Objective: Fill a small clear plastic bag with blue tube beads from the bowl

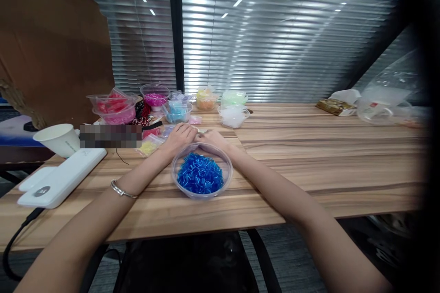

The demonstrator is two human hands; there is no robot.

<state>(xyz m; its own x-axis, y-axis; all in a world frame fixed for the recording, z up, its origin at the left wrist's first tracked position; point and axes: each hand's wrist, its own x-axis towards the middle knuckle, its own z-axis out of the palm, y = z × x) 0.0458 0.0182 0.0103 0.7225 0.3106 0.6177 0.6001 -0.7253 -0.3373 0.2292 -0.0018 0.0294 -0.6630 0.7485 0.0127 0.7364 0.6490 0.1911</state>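
Behind the clear round bowl [228, 178], my left hand [183, 135] and my right hand [213, 137] meet on the table. The fingers of both are drawn together. Between the fingertips shows a small pale bit, too small to name. Loose blue tube-shaped pieces [200, 174], like bugle beads, lie heaped in the bowl between my forearms. The bowl's far rim comes close to my right hand; whether they touch I cannot tell. A small bag of yellow pieces [147, 147] lies left of my left wrist.
On the wooden table [292, 155], tubs of red [113, 105], magenta [155, 99], light blue [177, 112], orange [206, 100] and white [233, 116] material stand behind my hands. A paper cup [58, 139] and a corded white device [65, 178] are left. A tissue pack [335, 106] lies back right.
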